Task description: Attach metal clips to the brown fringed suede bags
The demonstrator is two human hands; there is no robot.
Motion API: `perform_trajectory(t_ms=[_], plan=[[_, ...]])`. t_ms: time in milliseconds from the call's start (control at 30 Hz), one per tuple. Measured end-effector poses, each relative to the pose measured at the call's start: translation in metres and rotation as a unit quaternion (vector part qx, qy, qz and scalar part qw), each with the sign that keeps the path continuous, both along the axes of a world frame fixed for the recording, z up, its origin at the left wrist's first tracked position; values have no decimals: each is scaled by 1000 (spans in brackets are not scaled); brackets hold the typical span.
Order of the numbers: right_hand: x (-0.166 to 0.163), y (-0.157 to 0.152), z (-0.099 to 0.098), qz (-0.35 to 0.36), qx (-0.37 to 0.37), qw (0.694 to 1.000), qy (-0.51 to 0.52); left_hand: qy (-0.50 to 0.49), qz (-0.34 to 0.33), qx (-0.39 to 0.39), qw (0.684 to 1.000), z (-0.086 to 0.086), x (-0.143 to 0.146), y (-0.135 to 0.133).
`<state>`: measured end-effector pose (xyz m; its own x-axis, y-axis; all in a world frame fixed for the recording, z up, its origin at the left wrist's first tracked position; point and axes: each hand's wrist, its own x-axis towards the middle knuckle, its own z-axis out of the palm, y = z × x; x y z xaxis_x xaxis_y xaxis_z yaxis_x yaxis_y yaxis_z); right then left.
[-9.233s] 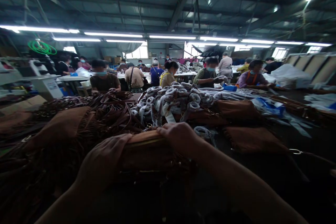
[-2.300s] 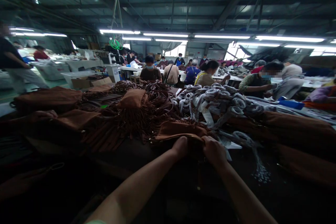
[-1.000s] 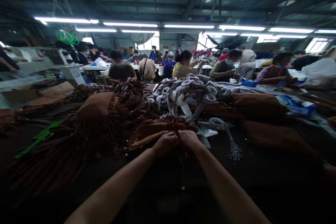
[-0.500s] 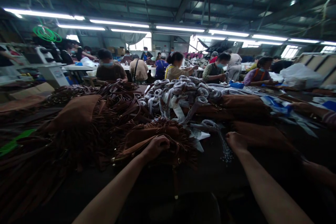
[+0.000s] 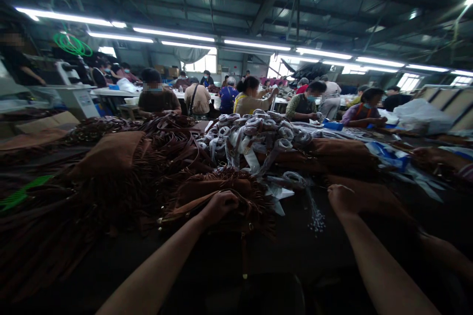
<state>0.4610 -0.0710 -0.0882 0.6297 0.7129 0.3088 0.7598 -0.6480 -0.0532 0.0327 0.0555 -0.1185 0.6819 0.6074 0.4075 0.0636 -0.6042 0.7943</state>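
Note:
My left hand [image 5: 219, 205] is closed on the top edge of a brown fringed suede bag [image 5: 218, 192] lying on the dark table in front of me. My right hand [image 5: 343, 198] is out to the right, resting against another flat brown bag [image 5: 369, 194]; its fingers are curled, and whether they hold anything is hidden. A small bunch of thin white-tipped pieces [image 5: 316, 214] lies on the table between my two hands.
A heap of brown fringed bags and straps [image 5: 121, 167] fills the left. A pile of grey-wrapped strap rolls [image 5: 254, 135] sits behind the bag. Another person's arm [image 5: 443, 251] lies at the right edge. Several workers sit at tables [image 5: 199, 101] beyond.
My hands were together on the bag's edge a second ago. The right hand has since let go and moved right to the neighbouring bag. The left hand stays on the bag.

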Motion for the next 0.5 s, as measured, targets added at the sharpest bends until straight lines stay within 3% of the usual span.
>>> perform_trajectory(t_ms=[200, 333, 400, 500], plan=[[-12, -12, 15, -19, 3, 999, -50, 10, 12, 17, 1000, -1, -1, -2], [-30, -22, 23, 38, 84, 995, 33, 6, 18, 15, 1000, -3, -2, -2], [-60, -26, 23, 114, 135, 975, 132, 13, 21, 2, 1000, -2, -3, -1], [-136, -31, 13, 198, 158, 922, 294, 31, 5, -48, 998, 0, -4, 1]])
